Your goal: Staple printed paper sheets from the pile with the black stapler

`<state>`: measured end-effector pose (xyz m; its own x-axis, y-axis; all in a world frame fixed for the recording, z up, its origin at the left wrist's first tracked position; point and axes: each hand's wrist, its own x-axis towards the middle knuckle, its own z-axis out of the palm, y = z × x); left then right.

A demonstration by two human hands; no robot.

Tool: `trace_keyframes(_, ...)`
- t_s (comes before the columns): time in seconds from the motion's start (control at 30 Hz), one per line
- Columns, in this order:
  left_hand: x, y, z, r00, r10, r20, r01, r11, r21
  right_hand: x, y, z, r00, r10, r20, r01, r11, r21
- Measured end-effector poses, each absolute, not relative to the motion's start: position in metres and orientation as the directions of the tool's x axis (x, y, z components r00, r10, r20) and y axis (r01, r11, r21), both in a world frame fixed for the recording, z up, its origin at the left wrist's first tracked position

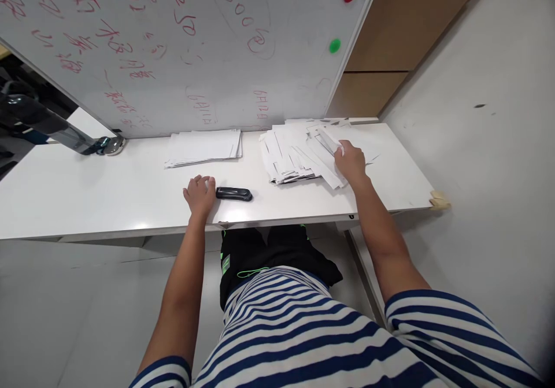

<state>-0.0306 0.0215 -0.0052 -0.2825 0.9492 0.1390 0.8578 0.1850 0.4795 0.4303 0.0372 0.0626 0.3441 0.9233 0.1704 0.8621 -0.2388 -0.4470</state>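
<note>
I see my left hand (199, 194) flat on the table (87, 191), fingers spread, holding nothing | stapler (234, 194) just beside it | tidy paper stack (203, 147) behind | right hand (350, 162) fingers closing on a strip atop the loose paper pile (295, 154) | light, floppy, slippery; pinch by an end.

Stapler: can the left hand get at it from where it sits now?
Probably yes. The left hand rests flat on the table right beside the black stapler, fingers almost at its near end, with nothing between them. The right hand is off on the pile of paper strips.
</note>
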Motion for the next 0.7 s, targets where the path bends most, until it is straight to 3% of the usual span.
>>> trace_keyframes(0.13,-0.031,0.023,-0.005,-0.296,0.942,0.16,0.848,0.182,0.497,0.406,0.02,0.08,0.291,0.926,0.238,0.71,-0.042,-0.703)
trace_keyframes(0.23,-0.033,0.018,-0.002,-0.276,0.935,0.222,0.82,0.109,0.562,0.374,-0.003,0.1,0.194,0.956,0.221,0.396,0.13,-0.909)
trace_keyframes(0.33,-0.025,0.001,0.012,-0.244,0.891,0.383,0.755,-0.073,0.651,0.348,-0.021,0.113,0.106,0.966,0.236,0.084,0.228,-0.97)
trace_keyframes(0.43,0.003,-0.028,0.036,-0.167,0.878,0.45,0.567,-0.287,0.772,0.332,-0.025,0.111,0.078,0.972,0.224,-0.089,0.23,-0.969)
trace_keyframes(0.5,0.027,-0.048,0.051,-0.096,0.931,0.353,0.269,-0.318,0.909,0.326,-0.022,0.102,0.066,0.98,0.189,-0.149,0.197,-0.969)
trace_keyframes(0.57,0.047,-0.063,0.061,-0.087,0.975,0.205,0.045,-0.202,0.978,0.321,-0.019,0.092,0.077,0.984,0.161,-0.184,0.172,-0.968)
trace_keyframes(0.7,0.06,-0.07,0.061,-0.271,0.962,0.034,-0.147,-0.076,0.986,0.32,-0.021,0.075,0.158,0.981,0.111,-0.182,0.139,-0.973)
